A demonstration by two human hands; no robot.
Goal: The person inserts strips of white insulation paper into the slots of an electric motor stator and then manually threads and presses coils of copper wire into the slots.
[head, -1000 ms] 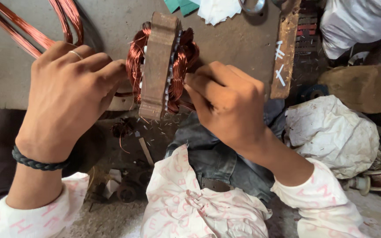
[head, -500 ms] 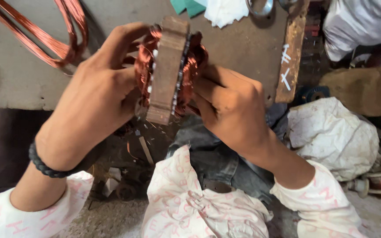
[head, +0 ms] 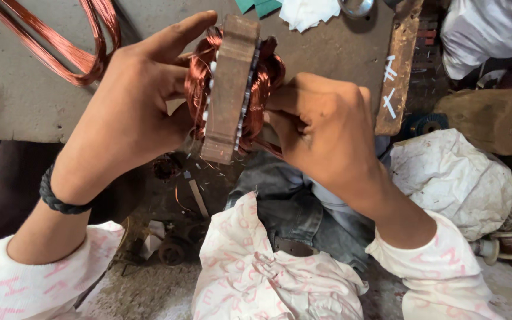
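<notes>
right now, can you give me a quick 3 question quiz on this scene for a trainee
1. True or false: the stator core with copper windings is held in both hands.
2. Which hand wears the dark braided wristband? A) left hand B) right hand C) neither
3. What lies on the grey bench top at the upper left, beyond the left hand?

Key
1. True: the left hand grips it from one side and the right hand presses on the windings from the other.
2. A
3. A loose loop of copper wire.
</notes>
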